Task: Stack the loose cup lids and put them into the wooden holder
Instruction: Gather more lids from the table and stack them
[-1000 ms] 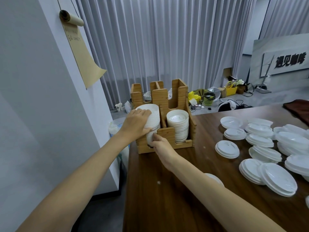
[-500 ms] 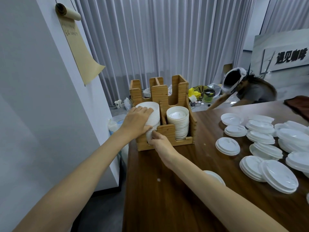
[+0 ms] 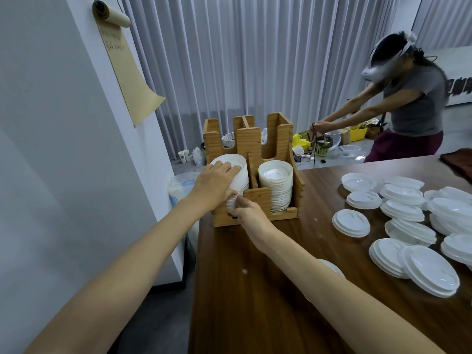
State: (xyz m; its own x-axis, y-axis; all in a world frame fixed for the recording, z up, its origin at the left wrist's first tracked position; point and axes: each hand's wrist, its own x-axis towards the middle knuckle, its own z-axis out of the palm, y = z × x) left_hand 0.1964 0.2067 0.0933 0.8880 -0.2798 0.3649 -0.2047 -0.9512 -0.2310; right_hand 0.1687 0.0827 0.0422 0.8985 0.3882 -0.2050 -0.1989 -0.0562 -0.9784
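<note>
Head view: the holder (image 3: pixel 256 198) sits at the far left corner of the bench (image 3: pixel 255 302), with its left side pretty much on the bench edge. There's a white wall (image 3: pixel 51 149) just past that edge, so it's tight on that side.

The left stack (image 3: pixel 241 175) of lids stands in the holder's front left slot and pokes up above the wood. The left grip (image 3: pixel 217 182) wraps over the top and side of that stack, fingers curled on the rim and thumb down the front. The right grip (image 3: pixel 251 215) is low at the front opening, fingers curled in against the bottom lids of the same stack. Can't see the fingertips themselves.

The right stack (image 3: pixel 277 185) sits in the next slot with nothing touching it. The back slots are tall and I can't tell what's in them.

The loose lids (image 3: pixel 434 272) are in small piles along the right side of the bench, well apart from the holder, with a wide strip of wood showing between. One more lid (image 3: pixel 332 268) peeks out from under the right forearm.

Another person (image 3: pixel 413 106) bends over beyond the far bench edge, in front of the curtain (image 3: pixel 255 60).
</note>
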